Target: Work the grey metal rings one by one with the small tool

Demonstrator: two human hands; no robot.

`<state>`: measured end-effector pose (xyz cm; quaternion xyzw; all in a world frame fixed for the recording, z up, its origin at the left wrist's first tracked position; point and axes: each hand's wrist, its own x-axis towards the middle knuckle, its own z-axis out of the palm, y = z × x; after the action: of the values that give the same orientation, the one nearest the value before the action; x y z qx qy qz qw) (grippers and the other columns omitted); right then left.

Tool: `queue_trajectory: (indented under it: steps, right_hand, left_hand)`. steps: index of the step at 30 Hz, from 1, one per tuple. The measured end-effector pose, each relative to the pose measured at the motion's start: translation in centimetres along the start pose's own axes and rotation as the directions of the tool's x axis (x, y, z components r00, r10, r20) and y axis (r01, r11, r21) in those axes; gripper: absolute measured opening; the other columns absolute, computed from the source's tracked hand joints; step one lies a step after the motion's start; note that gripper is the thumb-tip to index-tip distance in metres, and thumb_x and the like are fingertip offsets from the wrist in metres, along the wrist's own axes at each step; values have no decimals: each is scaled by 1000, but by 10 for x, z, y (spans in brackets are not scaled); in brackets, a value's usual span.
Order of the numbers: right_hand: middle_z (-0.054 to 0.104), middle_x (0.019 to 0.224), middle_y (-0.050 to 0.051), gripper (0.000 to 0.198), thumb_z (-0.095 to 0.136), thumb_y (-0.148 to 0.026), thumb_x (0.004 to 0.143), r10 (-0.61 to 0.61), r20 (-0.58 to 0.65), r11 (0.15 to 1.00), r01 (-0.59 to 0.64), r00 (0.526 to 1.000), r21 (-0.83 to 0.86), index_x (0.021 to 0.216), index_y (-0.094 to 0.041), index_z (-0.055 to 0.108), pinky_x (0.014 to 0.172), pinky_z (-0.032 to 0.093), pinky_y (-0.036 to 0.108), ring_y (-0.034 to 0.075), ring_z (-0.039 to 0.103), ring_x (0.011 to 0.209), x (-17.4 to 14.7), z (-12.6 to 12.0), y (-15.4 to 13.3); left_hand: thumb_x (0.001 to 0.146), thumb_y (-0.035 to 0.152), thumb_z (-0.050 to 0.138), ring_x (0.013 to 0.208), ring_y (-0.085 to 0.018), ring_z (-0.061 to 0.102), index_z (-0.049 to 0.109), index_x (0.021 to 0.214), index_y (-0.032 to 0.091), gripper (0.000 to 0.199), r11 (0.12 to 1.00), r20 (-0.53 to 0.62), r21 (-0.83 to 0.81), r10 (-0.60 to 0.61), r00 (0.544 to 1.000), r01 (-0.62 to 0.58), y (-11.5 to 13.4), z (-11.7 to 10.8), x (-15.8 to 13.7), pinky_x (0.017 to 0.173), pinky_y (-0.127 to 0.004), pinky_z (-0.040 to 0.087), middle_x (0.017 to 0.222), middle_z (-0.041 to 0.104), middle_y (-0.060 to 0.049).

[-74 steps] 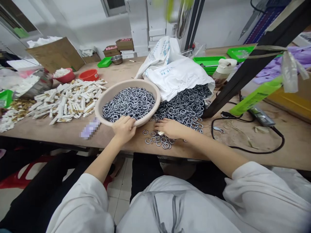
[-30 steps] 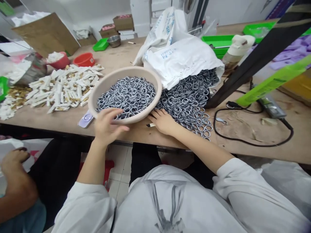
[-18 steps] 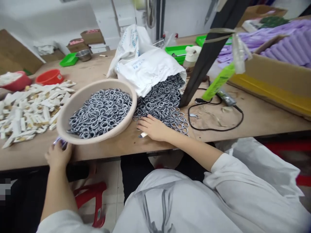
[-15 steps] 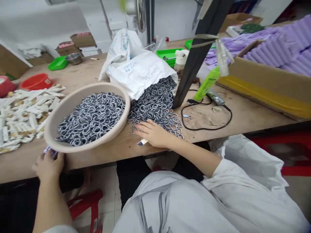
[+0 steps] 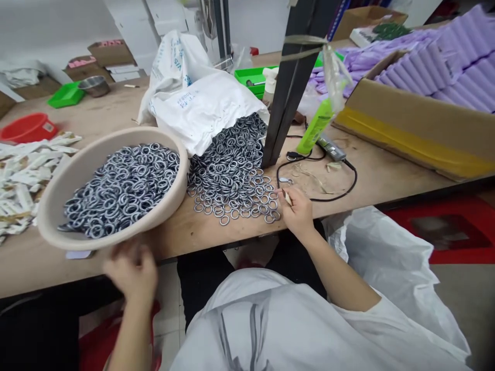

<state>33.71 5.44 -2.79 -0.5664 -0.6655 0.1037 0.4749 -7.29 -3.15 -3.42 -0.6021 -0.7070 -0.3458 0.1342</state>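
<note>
My right hand (image 5: 297, 210) is closed at the right edge of a spread of grey metal rings (image 5: 232, 178), with a small pale strip (image 5: 287, 197) showing between thumb and fingers. Its kind is not clear. Over the table's front edge, just below the basin, my left hand (image 5: 133, 268) is smeared by motion, so its fingers and any content cannot be made out. More rings (image 5: 126, 188) fill the wide beige basin (image 5: 50, 219). A white sack (image 5: 211, 111) lies on its side with rings spilling from its mouth. A small pale flat object (image 5: 79, 254) peeks out under the basin's front rim.
White strips (image 5: 25, 180) are heaped left, near a red basin (image 5: 29, 129). A dark post (image 5: 288, 85) rises behind the rings. Right of it are a lime-green bottle (image 5: 315, 126), a black cable (image 5: 336, 198) and a cardboard box (image 5: 406, 134) of purple packets.
My right hand has moved right from the rings' front edge, its fingers now closed. My left hand has come away from the basin's left front toward the right. The view has shifted.
</note>
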Motion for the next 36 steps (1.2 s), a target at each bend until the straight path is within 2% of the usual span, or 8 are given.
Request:
queue_trajectory:
  steps: [4, 9, 12, 18, 25, 30, 34, 36]
  right_hand:
    - [63, 74, 5, 28, 56, -39, 94, -5, 57, 1000, 6, 998, -23, 77, -20, 65, 66, 48, 31, 20, 60, 71, 11, 13, -2]
    - [69, 87, 6, 25, 56, -41, 94, -41, 108, 999, 43, 993, -18, 91, -20, 69, 73, 49, 32, 21, 64, 81, 8, 31, -12]
    - [71, 93, 7, 31, 63, -47, 91, -110, 198, 981, 138, 974, -133, 103, -19, 71, 75, 48, 33, 23, 66, 85, -6, 33, -15]
    - [71, 103, 8, 37, 67, -45, 89, -177, 392, 925, 289, 903, -248, 116, -21, 68, 75, 46, 32, 24, 66, 90, -3, 38, -9]
    - [70, 95, 7, 34, 64, -50, 90, -102, 158, 995, 98, 982, 36, 106, -21, 71, 79, 50, 35, 23, 65, 88, 10, 31, -3]
    - [70, 94, 5, 25, 66, -44, 89, 50, 63, 945, -67, 997, 319, 99, -22, 70, 81, 51, 36, 21, 64, 87, 6, 27, -21]
    - [67, 88, 3, 24, 67, -44, 89, 17, 213, 849, -126, 977, 512, 97, -22, 72, 78, 50, 34, 18, 62, 84, -2, 26, -53]
    - [60, 76, 2, 32, 63, -48, 91, -11, 329, 811, -184, 944, 555, 79, -20, 71, 71, 47, 32, 16, 58, 74, -8, 25, -66]
  left_hand:
    - [88, 24, 58, 120, -31, 58, 64, 120, 27, 32, 865, 220, -245, 490, 843, -439, 103, 36, 4, 104, -49, 46, 128, 64, -12]
    - [88, 59, 56, 150, -45, 17, 36, 153, 18, 79, 867, 432, -213, 497, 753, -450, 177, 91, 71, 113, -63, 28, 164, 20, -20]
    - [84, 68, 53, 149, -51, 9, 28, 157, 18, 92, 899, 525, -142, 424, 738, -415, 189, 117, 91, 111, -71, 20, 166, 11, -21]
    - [98, 49, 38, 143, -41, 30, 48, 147, 20, 57, 877, 465, -164, 472, 749, -451, 189, 124, 75, 112, -66, 23, 154, 44, -15]
    - [100, 37, 38, 142, -36, 32, 59, 135, 26, 43, 868, 414, -254, 497, 763, -427, 178, 107, 83, 115, -61, 19, 151, 48, -11]
    - [100, 46, 37, 99, -26, 60, 63, 122, 17, 45, 809, 470, -578, 435, 768, -104, 185, 82, 79, 93, -42, 43, 96, 69, -12]
    - [95, 61, 42, 60, -14, 55, 50, 120, 17, 52, 426, 696, -718, 448, 561, 551, 191, 58, 48, 65, -27, 44, 64, 59, 2]
    - [90, 69, 44, 57, -13, 53, 47, 113, 18, 56, 278, 745, -632, 477, 467, 724, 191, 49, 31, 58, -25, 42, 65, 58, 2]
